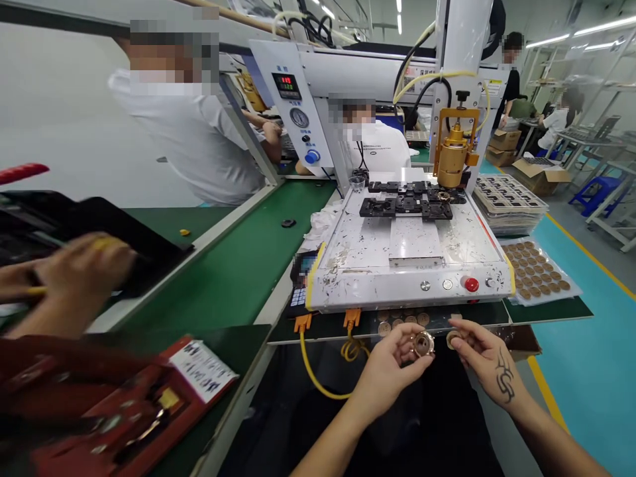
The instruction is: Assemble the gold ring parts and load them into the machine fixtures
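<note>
My left hand [395,368] pinches a gold-coloured round watch case [424,345] between thumb and fingers, its open ring facing me. Close by on the right, my right hand [489,364] is closed on a small round tan disc [452,340], held at the fingertips. A small gap separates the two pieces. Both hands are in front of a white benchtop machine [368,285]. Several round discs [397,323] lie on the ledge just beyond my left hand. The underside of each held piece is hidden.
Black fixture plates [407,205] sit on the machine bed under a gold-coloured head [452,159]. A sheet of discs [539,271] and stacked trays [511,199] stand at right. Yellow cables [318,384] hang below. At left, a co-worker's blurred hand [87,265] is near a red press [139,404].
</note>
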`<move>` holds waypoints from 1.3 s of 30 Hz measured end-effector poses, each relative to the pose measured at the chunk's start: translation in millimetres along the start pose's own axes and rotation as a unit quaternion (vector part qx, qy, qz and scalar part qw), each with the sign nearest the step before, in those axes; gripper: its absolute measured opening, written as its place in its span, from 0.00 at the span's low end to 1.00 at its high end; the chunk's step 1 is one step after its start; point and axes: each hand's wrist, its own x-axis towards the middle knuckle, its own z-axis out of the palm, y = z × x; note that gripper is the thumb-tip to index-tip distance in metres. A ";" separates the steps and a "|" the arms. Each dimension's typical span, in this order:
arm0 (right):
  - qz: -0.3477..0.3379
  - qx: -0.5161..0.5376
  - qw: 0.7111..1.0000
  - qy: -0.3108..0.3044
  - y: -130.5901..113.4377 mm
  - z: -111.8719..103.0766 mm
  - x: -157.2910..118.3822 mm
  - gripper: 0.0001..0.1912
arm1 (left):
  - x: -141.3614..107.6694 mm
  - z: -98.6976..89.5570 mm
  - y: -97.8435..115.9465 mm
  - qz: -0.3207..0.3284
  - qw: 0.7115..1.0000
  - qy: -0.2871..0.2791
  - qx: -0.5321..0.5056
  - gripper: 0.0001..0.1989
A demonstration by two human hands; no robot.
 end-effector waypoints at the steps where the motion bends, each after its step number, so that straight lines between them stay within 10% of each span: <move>1: 0.015 0.031 0.999 -0.004 -1.8 5.2 0.8 0.23 | -6.9 0.8 3.8 -0.038 0.996 0.010 -0.084 0.22; 8: 0.061 0.101 0.991 -0.062 -6.8 25.9 5.8 0.21 | -38.7 -2.5 23.2 -0.128 0.949 0.087 -0.273 0.31; 20: 0.148 0.179 0.957 -0.172 -14.1 24.0 -12.0 0.20 | -61.0 -0.5 23.4 -0.068 0.956 0.091 -0.271 0.25; 39: -0.037 -0.065 0.974 -0.215 -53.1 47.3 -14.7 0.13 | -74.2 7.7 24.7 -0.043 0.961 0.079 -0.263 0.23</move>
